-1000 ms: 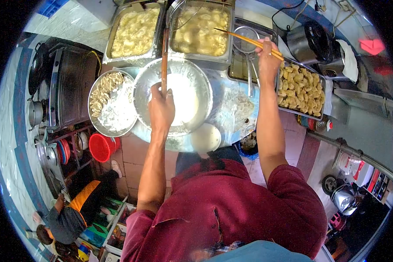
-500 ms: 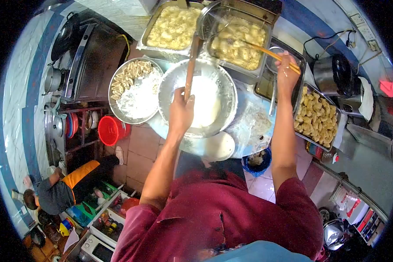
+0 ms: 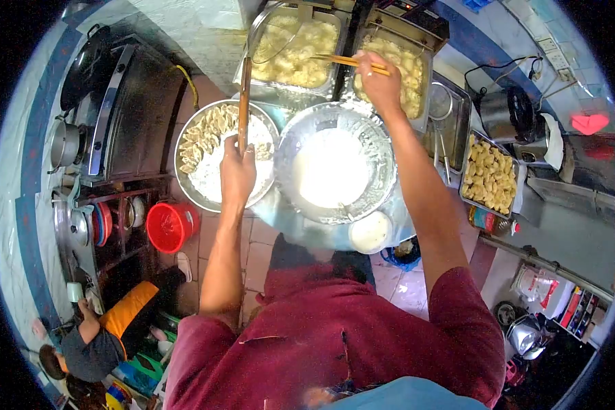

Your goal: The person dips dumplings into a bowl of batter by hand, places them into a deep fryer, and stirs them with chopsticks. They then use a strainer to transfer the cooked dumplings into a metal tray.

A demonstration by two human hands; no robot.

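Head view: your left hand (image 3: 238,174), closed on the wooden handle of the skimmer (image 3: 244,102), is over the flour pan (image 3: 179,167). Its wire basket is beyond that hand, over the left vat (image 3: 283,96). Your right hand (image 3: 381,78), fingers pinched round the chopsticks (image 3: 338,59), is above the right vat (image 3: 425,102), tips reaching left to the left vat. Can't tell if they grip a piece.

Risks, my read: right wrist and forearm cross the right vat, so if the oil is hot, spatter or a dipped arm could burn. Thin sticks on slick pieces: one could slip and splash. Crowded pieces may clump. Long handle, far grip: a tilt could tip the basket or knock the rim. Drips could fall in the batter (image 3: 328,167) and spit, if wet meets oil elsewhere.

Materials: pale, lumpy, puffy pieces in both rectangular metal vats. Batter smooth, white, glossy; round metal bowl (image 3: 384,147) between your forearms, streaked inside. Left hand's pan: round, shiny, powdery flour (image 3: 205,181) plus pleated-looking pieces (image 3: 212,130). Right of your right hand: small sieve (image 3: 439,101), round mesh; nearer you, browned, knobbly pieces in a rectangular tray (image 3: 488,174).
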